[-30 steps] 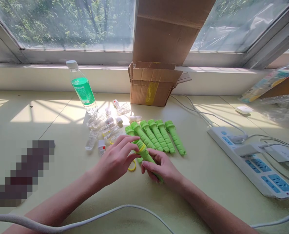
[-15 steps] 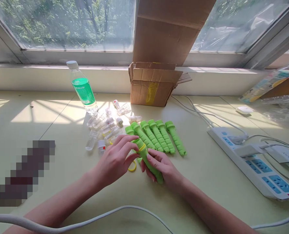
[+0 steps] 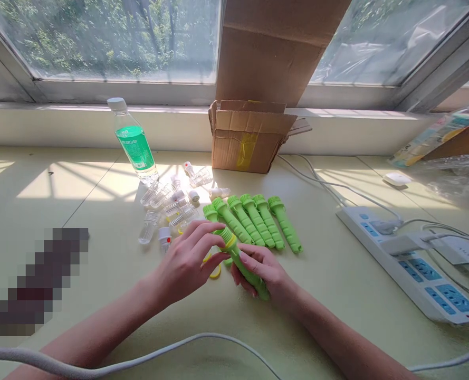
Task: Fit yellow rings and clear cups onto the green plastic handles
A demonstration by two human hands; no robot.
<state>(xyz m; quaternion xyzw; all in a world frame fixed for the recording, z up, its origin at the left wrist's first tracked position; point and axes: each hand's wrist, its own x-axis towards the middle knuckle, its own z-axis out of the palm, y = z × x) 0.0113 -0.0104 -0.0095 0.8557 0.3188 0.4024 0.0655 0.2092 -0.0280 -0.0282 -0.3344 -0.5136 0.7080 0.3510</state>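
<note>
Right hand point(image 3: 266, 273) wrapped around a green ribbed tube point(image 3: 236, 252) low over the surface point(image 3: 337, 274), left hand point(image 3: 184, 261) pinched its yellow-ringed threaded end, matching green tubes point(image 3: 258, 221) lay just behind, clear caps point(image 3: 166, 208) sat near a water bottle point(image 3: 134, 143)

Slanted ribbed green handle point(image 3: 245, 272), yellow ring point(image 3: 231, 243) below its threaded tip.

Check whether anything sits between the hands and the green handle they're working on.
Nothing visible does. The right hand grips the green handle by its body and the left hand pinches its threaded end at the yellow ring. The other green handles lie behind, out of the way.
</note>
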